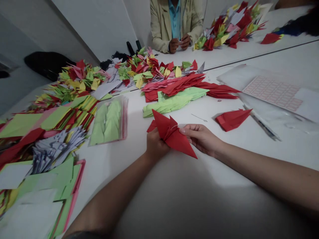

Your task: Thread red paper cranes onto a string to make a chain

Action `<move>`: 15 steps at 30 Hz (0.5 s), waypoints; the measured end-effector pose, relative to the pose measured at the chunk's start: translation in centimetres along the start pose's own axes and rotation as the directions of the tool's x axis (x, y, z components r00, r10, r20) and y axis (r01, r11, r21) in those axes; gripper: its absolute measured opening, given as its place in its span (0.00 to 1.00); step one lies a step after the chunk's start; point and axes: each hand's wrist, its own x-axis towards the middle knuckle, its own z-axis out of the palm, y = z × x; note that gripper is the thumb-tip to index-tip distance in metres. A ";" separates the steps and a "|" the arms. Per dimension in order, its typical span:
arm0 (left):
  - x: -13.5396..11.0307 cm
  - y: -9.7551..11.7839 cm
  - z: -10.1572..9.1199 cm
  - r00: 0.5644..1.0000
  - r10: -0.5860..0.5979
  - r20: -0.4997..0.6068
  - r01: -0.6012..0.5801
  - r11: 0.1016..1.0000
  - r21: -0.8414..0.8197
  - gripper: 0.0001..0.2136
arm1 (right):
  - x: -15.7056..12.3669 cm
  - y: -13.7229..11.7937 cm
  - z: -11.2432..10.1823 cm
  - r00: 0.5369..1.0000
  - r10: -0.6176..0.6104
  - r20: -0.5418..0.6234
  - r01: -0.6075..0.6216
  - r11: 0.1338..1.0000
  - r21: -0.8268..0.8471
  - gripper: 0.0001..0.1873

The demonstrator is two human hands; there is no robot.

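A red folded-paper origami piece (170, 132) with pointed, spread flaps is held over the white table. My left hand (157, 144) is closed around it from below and the left; part of that hand is hidden behind the paper. My right hand (200, 136) pinches at the piece's right edge with thumb and fingers. A thin pale strand (174, 127) crosses the middle of the folds toward my right fingertips. Beyond my hands lie stacks of green folded papers (174, 101) and red folded papers (184, 84). Another red folded piece (233, 119) lies to the right.
A thin wire with a looped end (199, 118) and a pen (265, 124) lie on the table (224, 212). At left are a plastic packet of green folds (108, 121) and paper stacks (42, 186). Multicoloured origami heaps (149, 68) stand behind. Across sits a person (161, 23), hands together.
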 end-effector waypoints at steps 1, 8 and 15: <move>0.0 -0.1 0.0 1.000 -0.012 0.000 0.012 1.000 -0.006 0.05 | 0.1 0.1 0.0 1.000 -0.024 0.003 0.024 1.000 -0.007 0.10; 0.0 -0.6 -0.2 0.999 -0.030 -0.017 0.031 0.997 0.066 0.06 | 0.5 0.7 -0.4 0.992 -0.129 -0.005 0.129 0.991 -0.037 0.11; 0.1 -0.4 -0.1 0.993 0.119 0.028 -0.120 0.990 0.075 0.02 | 0.4 0.2 -0.8 0.997 -0.069 0.030 0.072 0.990 -0.118 0.10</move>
